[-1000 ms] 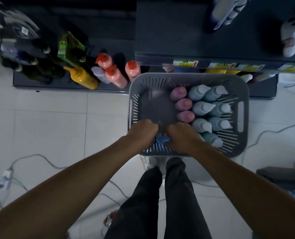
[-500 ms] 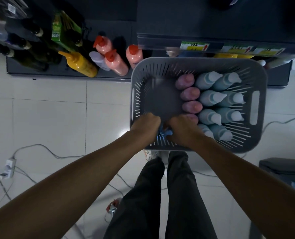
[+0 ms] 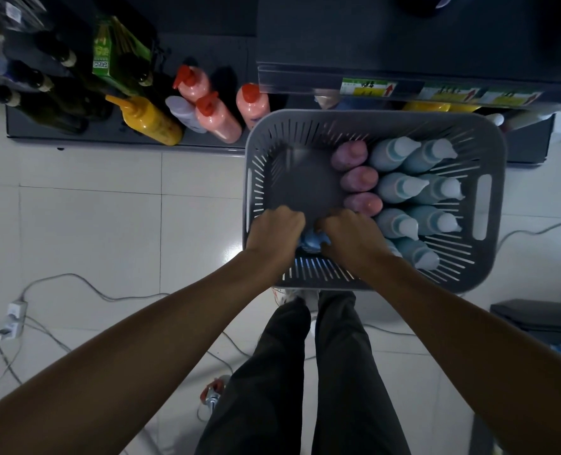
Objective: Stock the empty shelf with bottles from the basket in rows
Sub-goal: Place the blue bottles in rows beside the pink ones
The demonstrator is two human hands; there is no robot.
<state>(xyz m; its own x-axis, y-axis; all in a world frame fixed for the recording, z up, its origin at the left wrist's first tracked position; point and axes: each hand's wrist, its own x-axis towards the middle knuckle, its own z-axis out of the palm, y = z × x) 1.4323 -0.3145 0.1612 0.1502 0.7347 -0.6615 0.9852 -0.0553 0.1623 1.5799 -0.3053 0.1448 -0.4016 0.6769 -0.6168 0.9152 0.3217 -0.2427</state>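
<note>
The task looks near its start. The basket (image 3: pixel 489 133) in the middle right of the frame is about half full, with pink bottles (image 3: pixel 359 183) and pale blue bottles (image 3: pixel 417 188) standing in rows. The dark shelf (image 3: pixel 404 44) at the top looks bare. At the basket's lower edge, the left hand (image 3: pixel 274 231) and right hand (image 3: pixel 351 236) curl tightly around a blue thing (image 3: pixel 312 241), which is mostly hidden.

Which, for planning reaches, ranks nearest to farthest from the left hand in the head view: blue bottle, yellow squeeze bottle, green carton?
1. Blue bottle, in the basket beside the left hand.
2. Yellow squeeze bottle, low shelf, leftward.
3. Green carton, farthest back.
</note>
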